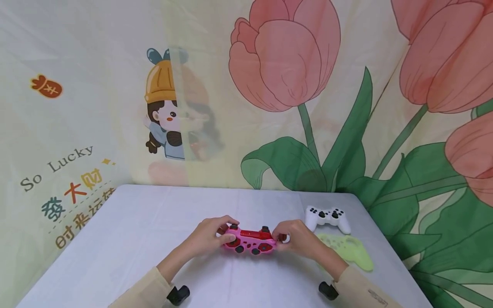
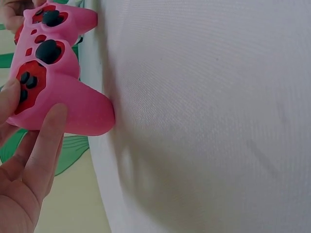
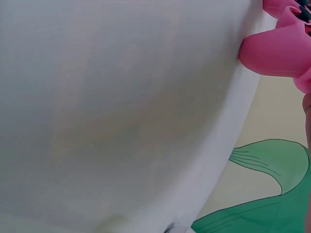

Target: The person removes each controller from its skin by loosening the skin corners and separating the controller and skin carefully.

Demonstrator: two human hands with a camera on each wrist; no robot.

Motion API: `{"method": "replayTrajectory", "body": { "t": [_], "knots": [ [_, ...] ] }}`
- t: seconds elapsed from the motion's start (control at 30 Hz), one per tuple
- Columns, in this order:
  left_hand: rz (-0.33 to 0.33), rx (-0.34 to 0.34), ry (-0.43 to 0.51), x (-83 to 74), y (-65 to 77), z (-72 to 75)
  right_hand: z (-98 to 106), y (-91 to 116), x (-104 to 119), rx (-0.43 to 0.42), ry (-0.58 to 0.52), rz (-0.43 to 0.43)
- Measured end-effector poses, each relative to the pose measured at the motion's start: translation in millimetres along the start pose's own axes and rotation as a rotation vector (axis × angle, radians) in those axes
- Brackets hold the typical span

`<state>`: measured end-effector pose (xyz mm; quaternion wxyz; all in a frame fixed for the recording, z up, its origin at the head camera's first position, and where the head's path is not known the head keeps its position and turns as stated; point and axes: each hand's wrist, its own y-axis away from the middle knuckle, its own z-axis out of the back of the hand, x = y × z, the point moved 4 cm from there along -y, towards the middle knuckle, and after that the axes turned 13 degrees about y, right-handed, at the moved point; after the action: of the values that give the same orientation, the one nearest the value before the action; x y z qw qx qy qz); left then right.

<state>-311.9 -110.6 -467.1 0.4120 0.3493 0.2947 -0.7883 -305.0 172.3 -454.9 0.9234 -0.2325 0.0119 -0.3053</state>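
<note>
A red game controller (image 1: 251, 234) with black thumbsticks sits in a pink silicone cover (image 1: 250, 244), held up on edge just over the white table. Red button areas show through openings in the pink cover (image 2: 87, 109) in the left wrist view. My left hand (image 1: 209, 234) grips the left end, thumb on the button face. At the other end my right hand (image 1: 298, 237) pinches the corner with curled fingers; its fingertips are partly hidden. Only one pink handle and part of the face show in the right wrist view.
On the right of the white table (image 1: 154, 218), a white game controller (image 1: 327, 219) lies behind a light green controller cover (image 1: 352, 251), which my right forearm partly covers. A curtain with printed tulips (image 1: 289, 60) hangs behind the table.
</note>
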Motion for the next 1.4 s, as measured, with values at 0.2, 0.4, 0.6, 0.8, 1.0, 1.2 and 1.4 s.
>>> {"method": "replayTrajectory", "body": {
  "t": [0.2,0.4,0.6,0.8,1.0,1.2,1.4],
  "knots": [
    [0.033,0.005,0.021,4.1,-2.9,0.4,-7,7,-3,0.049,0.008,0.017],
    [0.053,0.009,0.024,5.5,-5.7,0.4,-7,9,0,0.088,0.022,0.032],
    [0.064,0.009,0.035,4.5,-4.0,1.1,-9,10,5,0.131,0.031,0.038],
    [0.08,0.0,0.038,3.6,-5.5,0.4,-9,15,5,0.106,0.038,0.007],
    [0.083,-0.009,0.036,3.6,-5.2,-0.4,-7,25,2,0.022,0.011,-0.098],
    [0.09,-0.013,0.036,3.4,-6.4,-1.6,-6,30,3,-0.066,-0.015,-0.148],
    [0.093,-0.018,0.045,1.9,-5.2,-1.4,-9,31,5,-0.12,-0.069,-0.262]
  ]
}}
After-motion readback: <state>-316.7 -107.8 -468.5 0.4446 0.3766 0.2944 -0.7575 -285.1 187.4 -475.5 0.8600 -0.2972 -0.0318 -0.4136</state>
